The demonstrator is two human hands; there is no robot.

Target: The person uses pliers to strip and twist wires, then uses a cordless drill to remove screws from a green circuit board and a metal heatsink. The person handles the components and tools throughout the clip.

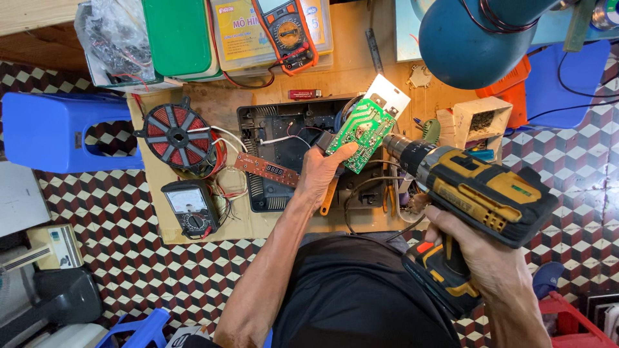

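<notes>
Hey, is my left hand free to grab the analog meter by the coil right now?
Probably not as it stands: the left hand is gripping the green circuit board. The meter itself lies uncovered on the cardboard, so the path looks open once the board is set down.

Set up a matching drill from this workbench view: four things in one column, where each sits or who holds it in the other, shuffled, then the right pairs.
Things
1. green circuit board
2. yellow-and-black cordless drill
3. red-and-black coil disc
4. analog meter

Places
A. lying on the cardboard, just below the coil disc
B. gripped in the right hand
C. held up in the left hand
D. lying left of the open black casing

Pairs: 1-C, 2-B, 3-D, 4-A
</notes>
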